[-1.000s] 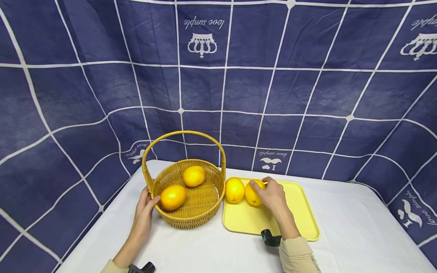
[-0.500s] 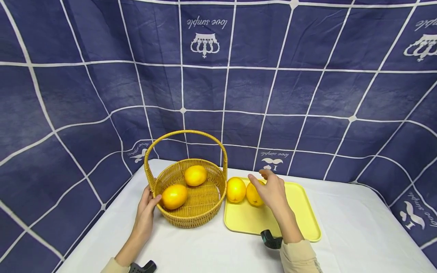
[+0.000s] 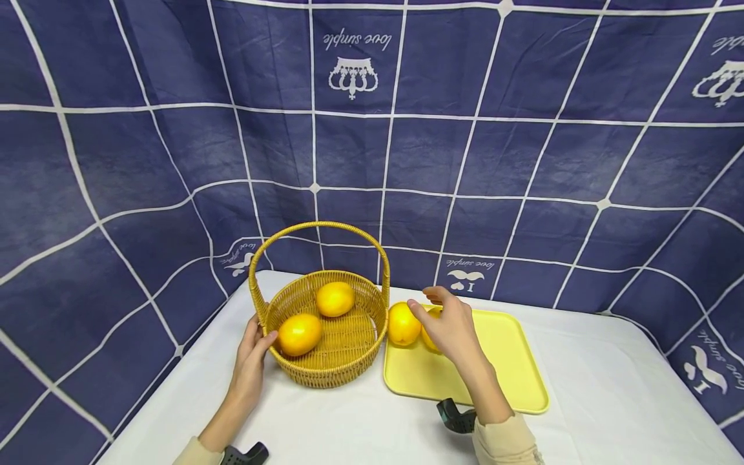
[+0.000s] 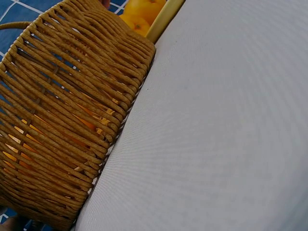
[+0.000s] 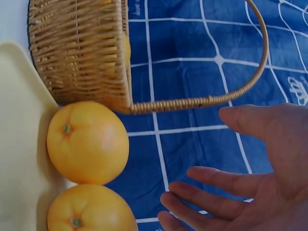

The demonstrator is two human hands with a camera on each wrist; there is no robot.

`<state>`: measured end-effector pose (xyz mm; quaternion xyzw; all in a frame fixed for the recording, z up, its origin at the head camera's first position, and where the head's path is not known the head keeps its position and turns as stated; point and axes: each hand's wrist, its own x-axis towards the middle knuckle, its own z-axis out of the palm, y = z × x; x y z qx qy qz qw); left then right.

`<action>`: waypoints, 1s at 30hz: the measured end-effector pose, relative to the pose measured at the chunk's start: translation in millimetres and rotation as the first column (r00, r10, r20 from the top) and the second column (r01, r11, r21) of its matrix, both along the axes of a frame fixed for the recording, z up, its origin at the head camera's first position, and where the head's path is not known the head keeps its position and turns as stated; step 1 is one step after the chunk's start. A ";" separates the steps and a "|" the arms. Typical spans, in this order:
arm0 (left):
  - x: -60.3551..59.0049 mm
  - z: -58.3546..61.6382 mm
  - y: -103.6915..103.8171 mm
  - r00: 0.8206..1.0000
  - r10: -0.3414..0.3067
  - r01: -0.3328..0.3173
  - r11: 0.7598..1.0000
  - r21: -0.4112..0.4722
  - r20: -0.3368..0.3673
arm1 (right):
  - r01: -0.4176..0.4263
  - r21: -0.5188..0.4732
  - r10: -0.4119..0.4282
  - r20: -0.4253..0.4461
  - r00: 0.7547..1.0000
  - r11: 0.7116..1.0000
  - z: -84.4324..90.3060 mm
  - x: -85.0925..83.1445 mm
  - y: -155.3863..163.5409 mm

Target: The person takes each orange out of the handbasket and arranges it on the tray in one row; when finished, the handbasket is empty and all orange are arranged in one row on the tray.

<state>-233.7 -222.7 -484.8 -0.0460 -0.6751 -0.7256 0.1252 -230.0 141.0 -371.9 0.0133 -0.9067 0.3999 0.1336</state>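
A woven basket (image 3: 343,358) with an arched handle stands on the white table and holds two oranges (image 3: 335,299) (image 3: 299,334). My left hand (image 3: 256,342) holds its left rim, thumb hooked over the edge. To its right lies a yellow tray (image 3: 506,361) with two more oranges. The left orange (image 3: 403,323) shows plainly; the right orange (image 3: 429,338) is mostly hidden behind my right hand (image 3: 424,302). That hand hovers open just above them, fingers spread. In the right wrist view the spread hand (image 5: 202,154) is apart from both tray oranges (image 5: 88,142) (image 5: 89,209), beside the basket (image 5: 82,48).
A blue cloth with white grid lines (image 3: 465,161) hangs close behind the table and wraps its left side. The white tabletop (image 3: 610,394) extends to the right of the tray. The left wrist view shows the basket's wall (image 4: 62,120) on the tabletop (image 4: 216,120).
My right hand let go of the right tray orange, lifted and shifted left over both oranges with its fingers spread. The left hand stayed on the basket rim.
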 end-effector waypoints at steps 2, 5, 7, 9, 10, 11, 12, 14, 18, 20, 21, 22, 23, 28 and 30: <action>-0.2 0.2 0.1 1.000 0.002 -0.002 1.000 -0.001 -0.003 | -0.014 -0.009 0.014 -0.008 1.000 1.000 -0.2 0.8 -3.5; -0.2 0.6 0.4 1.000 0.004 -0.004 1.000 0.000 -0.006 | -0.038 -0.032 0.037 -0.013 0.999 0.999 -1.4 1.6 -8.8; -0.4 0.6 0.5 1.000 0.004 -0.004 1.000 0.001 -0.010 | -0.057 -0.046 0.056 -0.017 0.998 0.997 -2.8 2.1 -12.6; -0.9 0.2 0.5 1.000 0.004 -0.004 1.000 0.004 -0.015 | -0.071 -0.052 0.070 -0.021 0.997 0.996 -3.8 3.0 -16.6; -1.2 -0.2 0.4 1.000 0.004 -0.004 1.000 0.004 -0.017 | -0.079 -0.054 0.078 -0.023 0.997 0.995 -4.2 3.6 -18.5; -1.5 -0.6 0.3 1.000 0.002 -0.002 1.000 0.003 -0.018 | -0.085 -0.053 0.084 -0.030 0.996 0.995 -5.0 3.9 -20.5; -1.8 -1.1 0.2 1.000 0.001 -0.001 1.000 0.003 -0.019 | -0.092 -0.052 0.090 -0.037 0.995 0.994 -5.5 4.6 -22.4; -2.2 -2.2 -0.1 1.000 0.000 0.000 1.000 0.001 -0.019 | -0.103 -0.056 0.101 -0.042 0.994 0.993 -6.3 5.8 -26.2; -2.1 -3.6 -0.3 1.000 -0.006 0.006 1.000 -0.003 -0.017 | -0.131 -0.090 0.129 -0.024 0.991 0.987 -8.2 7.6 -33.0; -1.8 -3.7 -0.2 1.000 -0.009 0.009 1.000 -0.003 -0.015 | -0.150 -0.116 0.150 -0.008 0.989 0.982 -8.7 8.2 -36.0; -1.8 -3.7 -0.1 1.000 -0.011 0.011 1.000 -0.002 -0.016 | -0.161 -0.127 0.162 -0.007 0.987 0.979 -8.9 8.7 -37.4; -1.7 -3.7 -0.1 1.000 -0.011 0.011 1.000 -0.001 -0.014 | -0.175 -0.136 0.175 -0.009 0.985 0.975 -9.4 9.2 -38.7; -1.7 -3.7 -0.1 1.000 -0.011 0.011 1.000 -0.001 -0.014 | -0.188 -0.142 0.188 -0.013 0.982 0.972 -9.8 9.8 -39.9; -2.1 -3.9 -0.9 1.000 -0.010 0.010 1.000 -0.005 -0.008 | -0.230 -0.152 0.227 -0.036 0.973 0.961 -12.5 11.1 -47.8; -2.2 -3.9 -1.4 1.000 -0.007 0.007 1.000 -0.006 -0.007 | -0.237 -0.150 0.234 -0.039 0.972 0.960 -13.6 11.1 -51.6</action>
